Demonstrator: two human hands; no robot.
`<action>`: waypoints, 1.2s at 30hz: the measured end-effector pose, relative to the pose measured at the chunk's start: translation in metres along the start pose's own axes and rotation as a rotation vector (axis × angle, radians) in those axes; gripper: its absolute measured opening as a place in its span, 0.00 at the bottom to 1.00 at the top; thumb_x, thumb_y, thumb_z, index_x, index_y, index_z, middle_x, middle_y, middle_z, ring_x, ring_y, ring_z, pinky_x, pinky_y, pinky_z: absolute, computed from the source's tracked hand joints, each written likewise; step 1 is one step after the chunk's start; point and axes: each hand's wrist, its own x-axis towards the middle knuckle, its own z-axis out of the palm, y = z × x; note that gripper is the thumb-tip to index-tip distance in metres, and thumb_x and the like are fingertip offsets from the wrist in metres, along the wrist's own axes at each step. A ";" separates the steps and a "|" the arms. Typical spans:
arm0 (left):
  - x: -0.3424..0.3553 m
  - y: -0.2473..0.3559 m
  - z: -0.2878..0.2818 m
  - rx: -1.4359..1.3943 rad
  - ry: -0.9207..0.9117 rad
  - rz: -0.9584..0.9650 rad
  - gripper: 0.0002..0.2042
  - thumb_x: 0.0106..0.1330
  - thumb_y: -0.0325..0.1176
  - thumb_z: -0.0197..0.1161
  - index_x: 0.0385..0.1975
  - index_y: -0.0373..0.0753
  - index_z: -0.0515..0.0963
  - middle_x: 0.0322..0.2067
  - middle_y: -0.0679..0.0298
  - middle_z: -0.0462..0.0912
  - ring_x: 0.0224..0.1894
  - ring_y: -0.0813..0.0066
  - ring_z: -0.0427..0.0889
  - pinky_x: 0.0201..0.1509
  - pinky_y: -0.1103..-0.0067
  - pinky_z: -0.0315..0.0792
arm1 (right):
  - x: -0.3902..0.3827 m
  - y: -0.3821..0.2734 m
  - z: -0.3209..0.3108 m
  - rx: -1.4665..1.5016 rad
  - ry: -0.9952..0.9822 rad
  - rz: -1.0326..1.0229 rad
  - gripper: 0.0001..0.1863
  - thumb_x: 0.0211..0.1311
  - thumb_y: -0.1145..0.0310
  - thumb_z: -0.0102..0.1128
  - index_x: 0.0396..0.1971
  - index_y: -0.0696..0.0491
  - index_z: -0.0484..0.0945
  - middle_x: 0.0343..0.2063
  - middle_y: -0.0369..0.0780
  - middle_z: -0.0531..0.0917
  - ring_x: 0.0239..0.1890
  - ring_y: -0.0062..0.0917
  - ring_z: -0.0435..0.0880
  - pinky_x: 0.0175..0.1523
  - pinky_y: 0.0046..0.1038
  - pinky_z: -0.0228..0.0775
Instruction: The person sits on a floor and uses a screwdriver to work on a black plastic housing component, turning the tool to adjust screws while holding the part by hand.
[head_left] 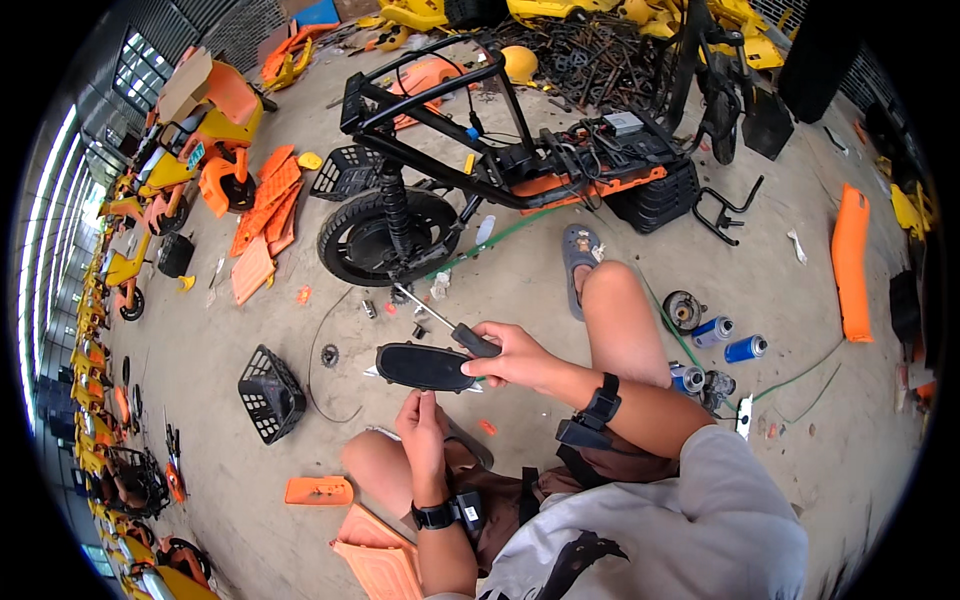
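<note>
My right hand (500, 355) grips a screwdriver (462, 335) by its dark handle, the metal shaft pointing up and left toward the rear wheel (345, 250). Its thumb also presses on a black oval part (420, 365) with small tabs round the rim. My left hand (422, 420) is closed, thumb and finger at the lower edge of that part; whether anything smaller is between them is hidden. Above them stands a stripped scooter frame (420, 100) with a battery area and exposed wires. A small toothed ring (329, 355) lies on the floor to the left.
Black baskets (255, 395), orange panels (270, 220), spray cans (744, 349), a metal hub (682, 308), a green hose (795, 385) and a long orange piece (852, 265) surround me. Yellow scooters (125, 275) line the left wall. A pile of metal parts (590, 55) lies behind the frame.
</note>
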 end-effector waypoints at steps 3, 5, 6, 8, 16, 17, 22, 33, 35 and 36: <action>-0.002 0.002 0.002 -0.028 0.024 -0.026 0.12 0.75 0.33 0.51 0.26 0.42 0.69 0.14 0.76 0.59 0.13 0.88 0.55 0.16 0.84 0.49 | 0.000 -0.001 0.002 0.005 -0.018 -0.009 0.20 0.56 0.70 0.71 0.47 0.55 0.73 0.28 0.33 0.78 0.19 0.13 0.72 0.25 0.18 0.64; -0.003 0.005 0.004 -0.066 0.024 -0.054 0.11 0.75 0.33 0.50 0.27 0.41 0.69 0.14 0.76 0.58 0.13 0.88 0.55 0.15 0.84 0.49 | 0.001 -0.001 0.002 0.017 -0.032 -0.022 0.20 0.56 0.71 0.71 0.47 0.55 0.73 0.29 0.33 0.78 0.19 0.13 0.72 0.25 0.17 0.64; -0.003 0.006 0.007 -0.088 0.018 -0.066 0.10 0.75 0.33 0.50 0.28 0.41 0.69 0.14 0.76 0.58 0.13 0.88 0.54 0.15 0.84 0.49 | 0.001 -0.001 0.001 0.026 -0.035 -0.028 0.20 0.56 0.71 0.71 0.47 0.55 0.73 0.29 0.33 0.78 0.19 0.13 0.72 0.25 0.17 0.63; -0.006 0.005 0.006 -0.102 0.007 -0.085 0.10 0.76 0.33 0.50 0.29 0.41 0.70 0.14 0.76 0.58 0.12 0.88 0.54 0.14 0.84 0.48 | 0.000 0.002 0.003 0.042 -0.056 -0.027 0.20 0.56 0.71 0.71 0.46 0.55 0.73 0.29 0.34 0.78 0.19 0.13 0.72 0.25 0.17 0.63; -0.002 -0.003 0.003 -0.062 -0.050 0.018 0.07 0.75 0.29 0.47 0.39 0.37 0.73 0.17 0.72 0.67 0.15 0.83 0.65 0.18 0.84 0.59 | -0.001 0.000 -0.005 0.118 -0.086 0.006 0.21 0.55 0.73 0.70 0.48 0.56 0.73 0.30 0.34 0.78 0.19 0.14 0.72 0.25 0.18 0.62; -0.001 -0.002 0.006 -0.094 -0.053 0.055 0.07 0.75 0.28 0.47 0.41 0.36 0.73 0.18 0.70 0.69 0.17 0.82 0.67 0.20 0.83 0.62 | -0.001 0.000 -0.006 0.128 -0.074 0.006 0.21 0.55 0.73 0.70 0.48 0.56 0.73 0.30 0.34 0.78 0.19 0.14 0.72 0.25 0.18 0.62; 0.001 -0.010 -0.003 -0.207 -0.194 0.179 0.13 0.72 0.26 0.50 0.54 0.29 0.70 0.42 0.55 0.80 0.40 0.67 0.81 0.45 0.76 0.76 | 0.000 0.004 -0.009 0.069 -0.081 -0.052 0.22 0.56 0.72 0.69 0.50 0.56 0.72 0.29 0.34 0.78 0.20 0.13 0.72 0.26 0.18 0.63; 0.003 -0.008 0.002 -0.406 -0.038 0.105 0.16 0.71 0.25 0.56 0.57 0.32 0.68 0.49 0.56 0.78 0.49 0.65 0.81 0.52 0.69 0.78 | 0.002 0.016 -0.005 -0.128 0.061 -0.228 0.21 0.59 0.68 0.67 0.51 0.58 0.76 0.33 0.35 0.82 0.26 0.14 0.77 0.29 0.20 0.70; 0.007 -0.010 0.000 -0.486 -0.008 0.118 0.15 0.72 0.26 0.55 0.57 0.32 0.68 0.50 0.56 0.78 0.50 0.62 0.82 0.50 0.68 0.80 | 0.002 0.013 -0.005 -0.152 0.152 -0.278 0.18 0.58 0.68 0.66 0.47 0.58 0.78 0.30 0.34 0.82 0.26 0.15 0.77 0.31 0.22 0.71; 0.008 -0.010 0.000 -0.462 0.014 0.123 0.15 0.72 0.26 0.55 0.56 0.32 0.68 0.50 0.56 0.78 0.49 0.62 0.82 0.49 0.68 0.80 | 0.001 0.011 -0.006 -0.142 0.143 -0.261 0.18 0.58 0.67 0.66 0.47 0.58 0.78 0.31 0.35 0.82 0.27 0.16 0.78 0.33 0.23 0.71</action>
